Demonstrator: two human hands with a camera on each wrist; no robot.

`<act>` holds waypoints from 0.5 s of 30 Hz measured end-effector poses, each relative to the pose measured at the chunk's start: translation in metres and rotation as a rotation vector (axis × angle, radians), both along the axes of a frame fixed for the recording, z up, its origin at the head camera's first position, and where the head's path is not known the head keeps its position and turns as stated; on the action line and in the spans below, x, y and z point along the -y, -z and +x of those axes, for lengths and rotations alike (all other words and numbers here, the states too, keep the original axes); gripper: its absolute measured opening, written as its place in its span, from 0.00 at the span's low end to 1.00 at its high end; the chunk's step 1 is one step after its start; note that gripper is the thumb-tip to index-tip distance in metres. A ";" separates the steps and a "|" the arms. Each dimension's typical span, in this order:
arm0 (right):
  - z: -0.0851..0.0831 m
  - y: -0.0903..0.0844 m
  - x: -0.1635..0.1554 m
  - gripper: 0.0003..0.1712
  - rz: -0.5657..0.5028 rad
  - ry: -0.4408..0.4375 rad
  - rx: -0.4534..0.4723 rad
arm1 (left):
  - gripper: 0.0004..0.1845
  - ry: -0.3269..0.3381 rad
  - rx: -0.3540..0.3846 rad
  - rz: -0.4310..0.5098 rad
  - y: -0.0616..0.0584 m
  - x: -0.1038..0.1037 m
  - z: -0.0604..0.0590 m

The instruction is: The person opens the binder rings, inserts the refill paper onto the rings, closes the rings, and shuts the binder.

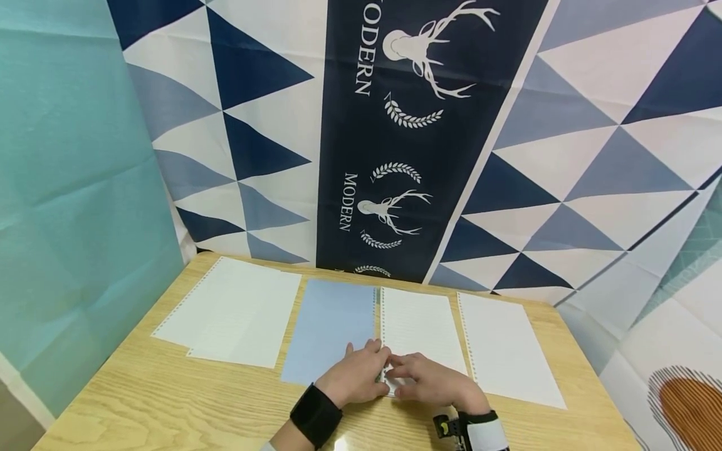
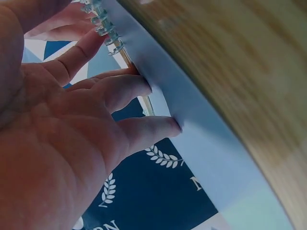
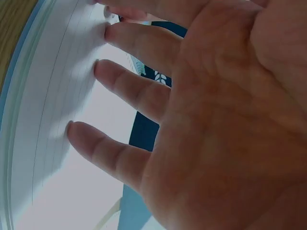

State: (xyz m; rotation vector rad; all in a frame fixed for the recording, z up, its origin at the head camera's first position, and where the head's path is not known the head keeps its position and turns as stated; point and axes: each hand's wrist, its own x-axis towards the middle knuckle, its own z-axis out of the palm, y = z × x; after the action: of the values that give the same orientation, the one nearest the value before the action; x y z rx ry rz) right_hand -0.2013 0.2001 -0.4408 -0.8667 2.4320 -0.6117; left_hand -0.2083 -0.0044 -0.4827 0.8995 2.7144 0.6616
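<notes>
A loose-leaf ring binder lies opened flat on the table. Its blue-grey cover (image 1: 333, 319) is on the left and its lined pages (image 1: 423, 319) on the right, with clear plastic rings (image 2: 108, 28) along the spine. My left hand (image 1: 356, 374) rests over the lower edge of the cover, fingers spread onto it, forefinger at the rings. On the lower part of the lined pages lie the fingertips of my right hand (image 1: 434, 381), close beside the left. Thumb and forefinger of each hand reach towards the spine; their exact contact there is partly hidden.
Overlapping loose white punched sheets (image 1: 237, 313) lie on the left of the wooden table (image 1: 169, 401). Another punched sheet (image 1: 510, 347) lies to the right of the binder. A patterned cloth (image 1: 271, 125) hangs behind the table.
</notes>
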 end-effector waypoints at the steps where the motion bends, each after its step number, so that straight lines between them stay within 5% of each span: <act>1: 0.001 0.000 0.001 0.23 0.010 0.017 0.002 | 0.21 0.002 -0.003 0.001 0.000 0.000 0.000; 15: -0.003 0.001 -0.004 0.11 -0.077 0.030 0.029 | 0.13 0.047 -0.057 -0.018 0.003 0.003 -0.002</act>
State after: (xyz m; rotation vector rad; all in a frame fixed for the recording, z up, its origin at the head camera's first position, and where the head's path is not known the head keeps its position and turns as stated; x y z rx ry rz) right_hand -0.2040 0.2043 -0.4421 -0.8480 2.4134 -0.7284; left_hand -0.2099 -0.0076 -0.4854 0.9896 2.7349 0.6108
